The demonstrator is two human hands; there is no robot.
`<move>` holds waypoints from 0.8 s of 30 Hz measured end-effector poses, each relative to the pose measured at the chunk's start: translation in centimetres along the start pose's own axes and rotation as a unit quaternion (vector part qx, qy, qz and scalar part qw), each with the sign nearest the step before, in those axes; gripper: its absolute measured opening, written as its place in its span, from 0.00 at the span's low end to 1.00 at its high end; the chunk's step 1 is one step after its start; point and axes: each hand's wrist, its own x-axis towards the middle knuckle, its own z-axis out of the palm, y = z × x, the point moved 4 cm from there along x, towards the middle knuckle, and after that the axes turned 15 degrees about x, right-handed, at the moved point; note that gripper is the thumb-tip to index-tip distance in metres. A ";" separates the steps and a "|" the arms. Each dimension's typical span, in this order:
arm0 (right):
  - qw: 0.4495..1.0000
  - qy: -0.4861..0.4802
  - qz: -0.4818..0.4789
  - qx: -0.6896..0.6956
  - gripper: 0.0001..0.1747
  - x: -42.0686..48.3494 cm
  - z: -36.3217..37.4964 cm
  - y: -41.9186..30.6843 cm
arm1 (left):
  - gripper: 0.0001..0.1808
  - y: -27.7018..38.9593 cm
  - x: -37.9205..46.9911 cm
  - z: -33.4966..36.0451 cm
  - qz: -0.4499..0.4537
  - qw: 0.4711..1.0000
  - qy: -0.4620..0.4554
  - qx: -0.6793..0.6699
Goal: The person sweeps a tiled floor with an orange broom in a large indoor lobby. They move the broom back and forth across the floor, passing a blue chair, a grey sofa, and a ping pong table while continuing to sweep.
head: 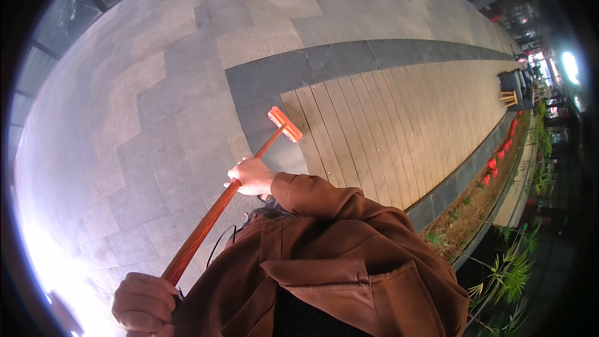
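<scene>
Both my hands hold a push broom with a wood-grain handle. My left hand, at the lower left, is closed around the handle's upper end. Farther down, my right hand grips the shaft, its brown sleeve reaching in from the right. The orange broom head with white bristles is out in front of me, where dark stone tiles meet wooden decking. I cannot tell whether the bristles touch the ground.
Grey stone paving spreads ahead and left. A planting bed with red objects and green plants runs along the right. A wooden stool stands at the deck's far end. Glass panels line the upper left.
</scene>
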 end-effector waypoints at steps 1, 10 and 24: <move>1.000 -0.008 0.009 -0.002 0.22 0.3 -0.2 0.1 | 0.17 -0.2 -0.5 -0.3 0.003 1.000 0.012 -0.010; 0.989 0.072 0.119 -0.051 0.23 -0.6 -8.2 8.3 | 0.13 -8.6 2.2 3.1 -0.087 0.993 0.003 -0.076; 0.959 0.182 0.147 -0.161 0.16 -1.2 -27.4 28.0 | 0.09 -23.3 17.8 18.8 -0.154 0.983 -0.050 -0.084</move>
